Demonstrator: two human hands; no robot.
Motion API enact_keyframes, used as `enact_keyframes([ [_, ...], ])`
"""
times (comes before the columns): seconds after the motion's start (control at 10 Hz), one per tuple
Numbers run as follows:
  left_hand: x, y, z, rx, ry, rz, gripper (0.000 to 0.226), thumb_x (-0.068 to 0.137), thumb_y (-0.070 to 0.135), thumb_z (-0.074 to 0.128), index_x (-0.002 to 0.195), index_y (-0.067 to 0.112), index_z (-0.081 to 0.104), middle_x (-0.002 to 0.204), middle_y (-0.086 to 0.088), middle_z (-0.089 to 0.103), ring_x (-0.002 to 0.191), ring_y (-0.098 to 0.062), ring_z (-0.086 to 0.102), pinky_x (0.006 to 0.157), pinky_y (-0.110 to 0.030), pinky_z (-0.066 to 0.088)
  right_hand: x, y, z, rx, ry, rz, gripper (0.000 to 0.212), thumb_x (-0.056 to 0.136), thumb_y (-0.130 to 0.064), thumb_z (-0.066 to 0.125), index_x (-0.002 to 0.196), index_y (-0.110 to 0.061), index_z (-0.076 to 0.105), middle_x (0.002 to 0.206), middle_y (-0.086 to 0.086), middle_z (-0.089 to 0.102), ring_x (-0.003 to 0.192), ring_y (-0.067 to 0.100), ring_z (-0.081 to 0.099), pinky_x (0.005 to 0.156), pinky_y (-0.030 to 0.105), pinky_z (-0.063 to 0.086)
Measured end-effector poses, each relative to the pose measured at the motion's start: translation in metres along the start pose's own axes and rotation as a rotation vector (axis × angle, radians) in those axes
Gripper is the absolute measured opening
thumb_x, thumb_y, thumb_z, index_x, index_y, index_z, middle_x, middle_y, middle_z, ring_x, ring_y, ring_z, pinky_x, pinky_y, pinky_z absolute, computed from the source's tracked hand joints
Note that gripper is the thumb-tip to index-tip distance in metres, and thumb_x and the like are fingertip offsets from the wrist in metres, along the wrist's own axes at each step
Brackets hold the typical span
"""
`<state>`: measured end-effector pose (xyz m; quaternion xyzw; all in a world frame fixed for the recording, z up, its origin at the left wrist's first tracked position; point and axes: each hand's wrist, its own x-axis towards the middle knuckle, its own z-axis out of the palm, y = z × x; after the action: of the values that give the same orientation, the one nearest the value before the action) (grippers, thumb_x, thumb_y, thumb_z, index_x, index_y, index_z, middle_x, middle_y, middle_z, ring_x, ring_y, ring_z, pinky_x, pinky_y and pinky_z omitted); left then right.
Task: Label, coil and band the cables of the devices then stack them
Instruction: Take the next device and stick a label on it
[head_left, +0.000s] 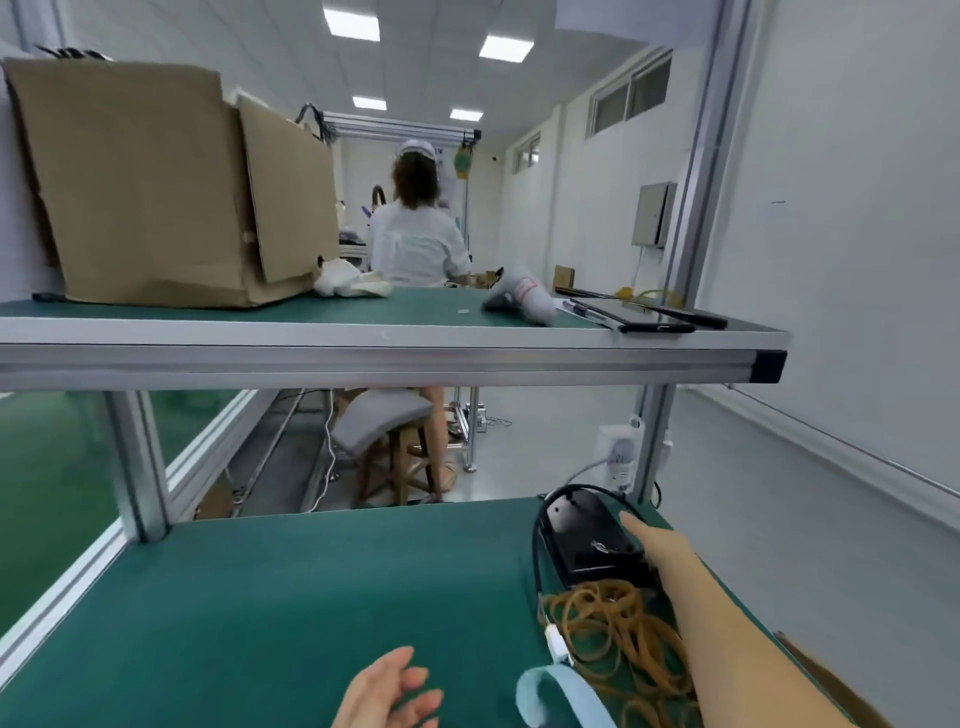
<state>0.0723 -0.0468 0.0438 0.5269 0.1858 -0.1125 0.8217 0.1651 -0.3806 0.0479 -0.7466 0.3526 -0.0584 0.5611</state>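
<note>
This is a factory assembly workroom. Near, a green-matted surface sits in an aluminium-profile frame. A matching shelf above it carries a cardboard box on the left. Farther off, a person in a white coat and cap sits on a stool at another such station. Flat panel lights line the white ceiling, and a grey metal cabinet hangs on the right wall.

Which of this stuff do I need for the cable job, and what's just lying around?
For the job: black device, its black cable, rubber bands, blue strip.
Lying about: cardboard box, white cloth, white gun-shaped tool.
</note>
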Motion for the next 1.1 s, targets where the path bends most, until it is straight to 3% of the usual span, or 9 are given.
enact_keyframes([
  [0.1, 0.001, -0.004, -0.009, 0.003, -0.017, 0.039, 0.017, 0.1, 0.009, 0.05, 0.092, -0.004, 0.059, 0.082, -0.019, 0.056, 0.071, -0.034, 0.057, 0.062, -0.039, 0.043, 0.003, -0.011, 0.007, -0.047, -0.095, 0.132, 0.074, 0.085, -0.042, 0.067, 0.14, 0.0, 0.04, 0.146, 0.022, 0.041, 0.129, 0.037, 0.045, 0.109, 0.046, 0.037],
  [0.2, 0.001, -0.006, -0.016, -0.009, -0.039, 0.053, 0.018, 0.1, 0.011, 0.05, 0.093, -0.001, 0.062, 0.084, -0.019, 0.058, 0.071, -0.035, 0.059, 0.065, -0.04, 0.046, 0.005, -0.021, 0.013, -0.197, -0.11, 0.185, 0.083, 0.084, -0.038, 0.07, 0.145, 0.001, 0.03, 0.15, 0.021, 0.034, 0.135, 0.039, 0.036, 0.11, 0.047, 0.034],
  [0.4, 0.003, -0.007, -0.019, -0.034, -0.038, 0.019, 0.017, 0.1, 0.014, 0.051, 0.093, 0.002, 0.062, 0.088, -0.018, 0.058, 0.073, -0.034, 0.059, 0.062, -0.038, 0.044, 0.011, -0.024, 0.014, -0.276, -0.119, 0.215, 0.058, 0.093, -0.031, 0.06, 0.137, 0.004, 0.043, 0.147, 0.019, 0.038, 0.133, 0.037, 0.038, 0.105, 0.043, 0.035],
  [0.5, 0.002, -0.006, -0.019, -0.041, -0.039, 0.016, 0.018, 0.1, 0.015, 0.05, 0.093, 0.003, 0.061, 0.088, -0.017, 0.057, 0.073, -0.034, 0.058, 0.062, -0.039, 0.044, 0.01, -0.025, 0.023, -0.318, -0.146, 0.184, 0.083, 0.083, -0.048, 0.068, 0.144, -0.002, 0.035, 0.15, 0.019, 0.036, 0.136, 0.036, 0.036, 0.108, 0.043, 0.034],
  [0.6, 0.0, -0.006, -0.019, -0.051, -0.038, 0.011, 0.018, 0.1, 0.016, 0.05, 0.093, 0.003, 0.061, 0.088, -0.017, 0.057, 0.073, -0.034, 0.058, 0.063, -0.039, 0.045, 0.018, -0.021, 0.031, -0.414, -0.131, 0.1, 0.082, 0.075, -0.052, 0.073, 0.136, -0.004, 0.049, 0.136, 0.017, 0.053, 0.123, 0.033, 0.052, 0.104, 0.042, 0.044],
  [0.9, 0.003, -0.003, -0.025, -0.065, -0.054, -0.013, 0.018, 0.1, 0.017, 0.05, 0.093, 0.004, 0.061, 0.088, -0.018, 0.056, 0.075, -0.034, 0.057, 0.064, -0.04, 0.044, 0.012, -0.028, 0.033, -0.291, -0.221, 0.169, 0.072, 0.079, -0.039, 0.074, 0.133, 0.0, 0.048, 0.135, 0.016, 0.053, 0.116, 0.034, 0.055, 0.095, 0.046, 0.049],
  [1.0, 0.003, -0.002, -0.026, -0.091, -0.066, -0.036, 0.018, 0.1, 0.017, 0.049, 0.093, 0.005, 0.061, 0.088, -0.016, 0.056, 0.075, -0.033, 0.056, 0.065, -0.039, 0.044, 0.005, -0.027, 0.031, -0.19, -0.196, 0.236, 0.061, 0.074, -0.04, 0.079, 0.111, -0.002, 0.051, 0.114, 0.015, 0.057, 0.086, 0.03, 0.057, 0.063, 0.036, 0.045],
  [1.1, 0.002, 0.001, -0.027, -0.125, -0.056, -0.042, 0.018, 0.1, 0.018, 0.048, 0.094, 0.008, 0.061, 0.088, -0.015, 0.056, 0.076, -0.031, 0.056, 0.066, -0.037, 0.044, 0.006, -0.029, 0.035, 0.009, -0.213, 0.229, 0.037, 0.077, -0.026, 0.077, 0.099, -0.003, 0.059, 0.089, 0.017, 0.064, 0.076, 0.031, 0.061, 0.068, 0.038, 0.049],
])
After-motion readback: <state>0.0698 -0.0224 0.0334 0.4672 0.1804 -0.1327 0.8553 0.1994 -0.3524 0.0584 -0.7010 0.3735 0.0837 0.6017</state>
